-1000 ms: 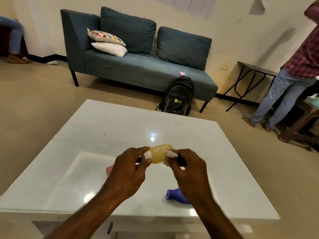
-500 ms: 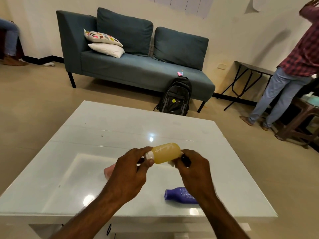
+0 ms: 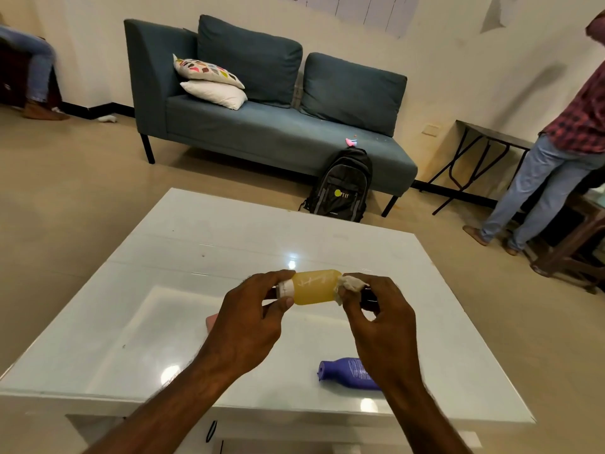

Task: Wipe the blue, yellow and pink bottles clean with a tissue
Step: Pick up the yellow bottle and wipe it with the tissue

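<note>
Above the table [image 3: 229, 244], the left hand [image 3: 248, 319] grips the sideways yellow bottle [image 3: 314, 287] by its cap end; the right hand [image 3: 383, 326] pinches a tissue [image 3: 350, 285] against its base, forearms converging.

Tissue [image 3: 350, 285] now atop bottle's [image 3: 314, 287] end.

The yellow bottle [image 3: 315, 287] is lying sideways in the air above the table, its white cap [image 3: 285, 288] pointing left and pale markings showing on its translucent amber side. A crumpled white tissue [image 3: 349, 284] is pressing against its right end. The blue bottle [image 3: 347, 373] is lying on its side on the tabletop, neck pointing left, partly hidden. Only a corner of the pink bottle [image 3: 212, 321] is showing, also resting on the table.
</note>
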